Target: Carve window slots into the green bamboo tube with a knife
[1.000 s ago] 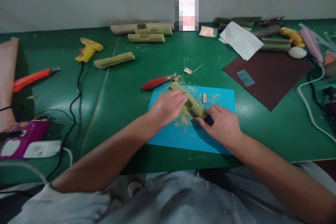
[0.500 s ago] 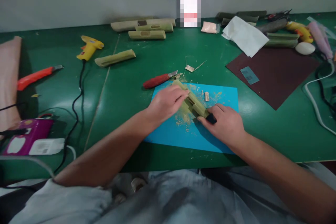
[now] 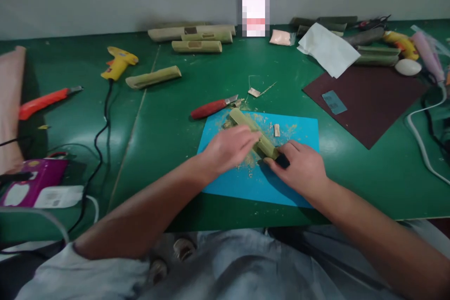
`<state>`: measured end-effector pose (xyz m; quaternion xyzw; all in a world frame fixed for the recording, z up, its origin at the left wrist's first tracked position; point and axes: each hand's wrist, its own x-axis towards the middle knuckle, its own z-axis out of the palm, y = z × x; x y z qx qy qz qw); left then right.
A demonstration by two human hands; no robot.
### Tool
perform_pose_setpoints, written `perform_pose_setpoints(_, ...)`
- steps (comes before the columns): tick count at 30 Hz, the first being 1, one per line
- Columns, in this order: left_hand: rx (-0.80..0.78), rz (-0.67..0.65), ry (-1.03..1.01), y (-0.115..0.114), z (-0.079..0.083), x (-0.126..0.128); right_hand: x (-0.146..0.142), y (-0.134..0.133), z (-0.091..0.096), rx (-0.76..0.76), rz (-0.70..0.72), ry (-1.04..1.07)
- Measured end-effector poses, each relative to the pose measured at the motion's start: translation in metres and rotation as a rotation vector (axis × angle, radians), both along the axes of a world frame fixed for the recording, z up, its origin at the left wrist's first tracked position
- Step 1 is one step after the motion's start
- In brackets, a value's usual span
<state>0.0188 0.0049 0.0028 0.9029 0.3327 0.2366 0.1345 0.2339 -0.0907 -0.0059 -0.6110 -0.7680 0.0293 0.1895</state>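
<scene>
Blue sheet point(image 3: 228, 183), lower centre of frame, lies beneath the work. Left hand point(image 3: 228, 150) now sits farther down, fingers bunched together; whether they pinch anything, cannot tell. Contact apparently shifts towards mid-length. Right hand point(image 3: 304, 166) closes thumb and fingers on the lower end. Bamboo piece point(image 3: 241, 118) slants across frame centre; black object point(image 3: 282, 160) shows within right grip

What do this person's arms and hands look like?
The left hand and right hand are bare, without gloves. No watch or cable shows on either wrist. A loose, pale grey-blue sleeve covers the left upper arm; the right sleeve is out of view.
</scene>
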Motion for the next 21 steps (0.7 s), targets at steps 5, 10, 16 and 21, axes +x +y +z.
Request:
perform_pose_setpoints(5,0.012,0.098,-0.064,0.005,0.000,-0.002,0.000,-0.001,0.000,0.002,-0.002,-0.016)
perform_pose_setpoints(10,0.058,0.108,-0.087,-0.001,-0.002,-0.001,0.000,-0.001,0.000,0.026,0.010,-0.032)
perform_pose_setpoints(16,-0.064,-0.013,0.009,-0.020,-0.004,0.008,0.000,0.000,-0.001,0.003,0.012,-0.017)
perform_pose_setpoints(21,-0.038,0.004,0.019,-0.025,-0.002,0.011,-0.001,0.001,-0.001,0.009,0.014,-0.004)
